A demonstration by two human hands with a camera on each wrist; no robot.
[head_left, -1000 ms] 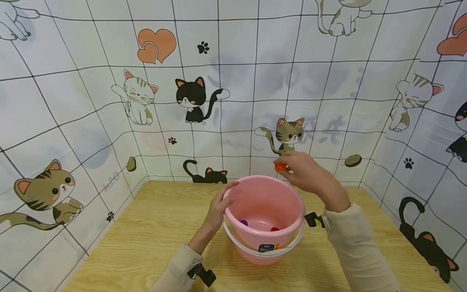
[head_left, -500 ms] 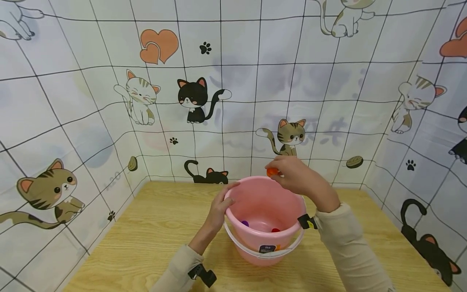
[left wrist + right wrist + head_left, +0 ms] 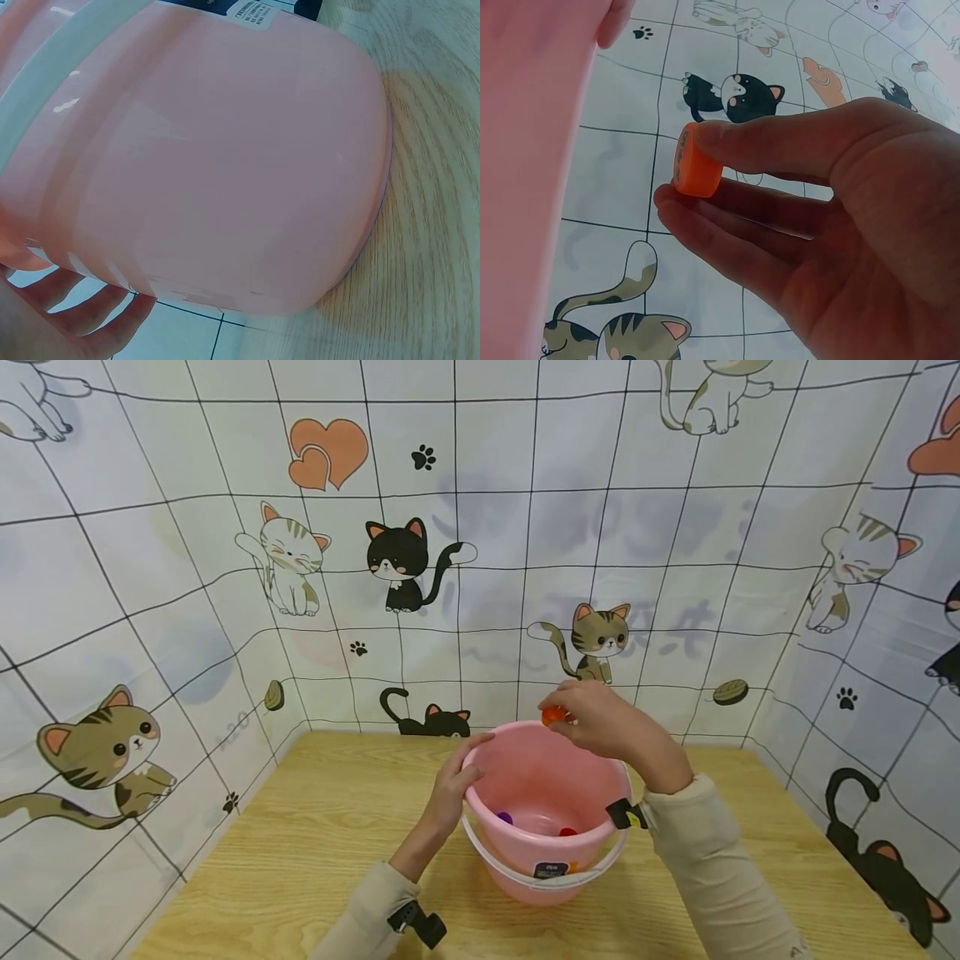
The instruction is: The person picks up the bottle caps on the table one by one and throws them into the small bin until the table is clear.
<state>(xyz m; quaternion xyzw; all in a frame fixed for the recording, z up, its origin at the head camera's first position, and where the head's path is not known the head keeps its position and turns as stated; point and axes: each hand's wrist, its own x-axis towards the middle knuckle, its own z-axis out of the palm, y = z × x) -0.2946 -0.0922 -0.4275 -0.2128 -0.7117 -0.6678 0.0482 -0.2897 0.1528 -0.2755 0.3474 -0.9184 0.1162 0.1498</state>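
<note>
A pink bucket (image 3: 513,847) stands upright on the wooden table, its white handle (image 3: 555,883) hanging down at the front. My left hand (image 3: 446,787) grips the left of the rim, the thumb over the inside; in the left wrist view its fingers (image 3: 105,319) lie along the outer wall. Above the far rim, my right hand (image 3: 606,723) pinches an orange bottle cap (image 3: 696,166) between thumb and fingers. The cap's face carries raised or printed marks that I cannot read. On the bucket's floor lie a purple piece (image 3: 506,818) and a red piece (image 3: 567,832), both partly hidden by the near wall.
The wooden table (image 3: 330,860) reaches to a white cloth wall (image 3: 487,543) with a black grid and cartoon cats behind it and on both sides. A black wrist camera (image 3: 417,925) is strapped to the left sleeve, another (image 3: 624,815) to the right.
My right hand has moved left and slightly down with the orange bottle cap, from beyond the bucket's far right to over its far rim. The left hand keeps its hold on the rim.
</note>
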